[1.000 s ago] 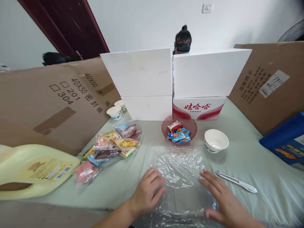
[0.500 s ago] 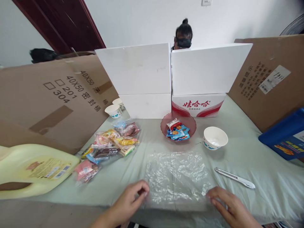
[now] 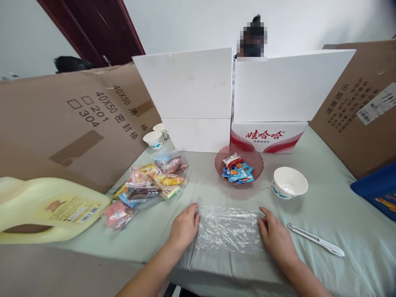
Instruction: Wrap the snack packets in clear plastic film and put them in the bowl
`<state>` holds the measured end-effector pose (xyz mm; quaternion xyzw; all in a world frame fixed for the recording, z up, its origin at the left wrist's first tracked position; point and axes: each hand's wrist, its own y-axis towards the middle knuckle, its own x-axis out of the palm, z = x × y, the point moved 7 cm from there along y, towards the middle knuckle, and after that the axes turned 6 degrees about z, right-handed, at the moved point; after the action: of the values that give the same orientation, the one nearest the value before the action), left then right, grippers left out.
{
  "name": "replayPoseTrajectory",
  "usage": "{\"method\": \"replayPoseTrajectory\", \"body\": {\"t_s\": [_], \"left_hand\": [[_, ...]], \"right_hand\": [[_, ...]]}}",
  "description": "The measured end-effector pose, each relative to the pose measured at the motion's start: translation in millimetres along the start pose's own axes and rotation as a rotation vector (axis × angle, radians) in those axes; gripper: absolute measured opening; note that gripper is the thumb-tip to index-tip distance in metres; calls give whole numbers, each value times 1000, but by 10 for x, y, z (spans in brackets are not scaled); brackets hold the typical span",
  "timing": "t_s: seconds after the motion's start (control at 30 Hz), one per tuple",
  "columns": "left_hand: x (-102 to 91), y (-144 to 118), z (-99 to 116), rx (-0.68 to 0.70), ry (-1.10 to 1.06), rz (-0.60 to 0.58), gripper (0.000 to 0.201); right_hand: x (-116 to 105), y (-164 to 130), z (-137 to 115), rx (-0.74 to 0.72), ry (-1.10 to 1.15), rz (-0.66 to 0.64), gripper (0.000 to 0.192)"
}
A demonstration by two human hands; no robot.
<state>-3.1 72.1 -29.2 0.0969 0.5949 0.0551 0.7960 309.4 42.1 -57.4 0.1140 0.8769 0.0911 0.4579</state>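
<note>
A clear, crinkled plastic bag (image 3: 229, 231) lies on the cloth-covered table in front of me. My left hand (image 3: 185, 227) pinches its far left corner between thumb and fingers. At the far right corner, my right hand (image 3: 272, 232) does the same, with the wrist to the right of the plastic. Beyond the bag stands a pink glass bowl (image 3: 220, 169) holding several small blue and red-white packets (image 3: 238, 170). A white paper bowl (image 3: 286, 185) with a blue pattern is behind my right hand, and a white utility knife (image 3: 315, 239) lies to its right.
Wrapped snacks (image 3: 148, 181) are heaped on the left beside a big pale yellow jug (image 3: 77, 206). Paper cups (image 3: 154, 140) stand behind them. White boxes (image 3: 198, 95) form a wall at the back, a person behind it. Brown cartons (image 3: 93, 119) and a blue container (image 3: 374, 189) flank the table.
Both hands have moved forward from the bag's near corners to its far corners. The plastic now looks shorter from front to back. The camera view has shifted slightly.
</note>
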Motion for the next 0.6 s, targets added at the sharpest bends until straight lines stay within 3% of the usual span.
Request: {"method": "replayPoseTrajectory", "body": {"t_s": [0.1, 0.17, 0.3, 0.33, 0.47, 0.6], "left_hand": [[-150, -75, 235, 147, 40, 241, 20], [-179, -169, 539, 326, -46, 288, 17], [-13, -347, 1070, 616, -179, 112, 17], [51, -371, 1128, 647, -160, 66, 27], [298, -441, 1131, 715, -56, -107, 81], [394, -495, 1037, 704, -42, -195, 92]], "right_hand": [[28, -46, -43, -85, -124, 14, 43], [17, -48, -72, -111, -143, 25, 47], [-36, -23, -119, -137, -85, 14, 56], [-46, -20, -123, -140, -63, 2, 56], [-96, -17, -73, -101, 21, -5, 38], [-139, -22, -47, -88, 62, 55, 36]]}}
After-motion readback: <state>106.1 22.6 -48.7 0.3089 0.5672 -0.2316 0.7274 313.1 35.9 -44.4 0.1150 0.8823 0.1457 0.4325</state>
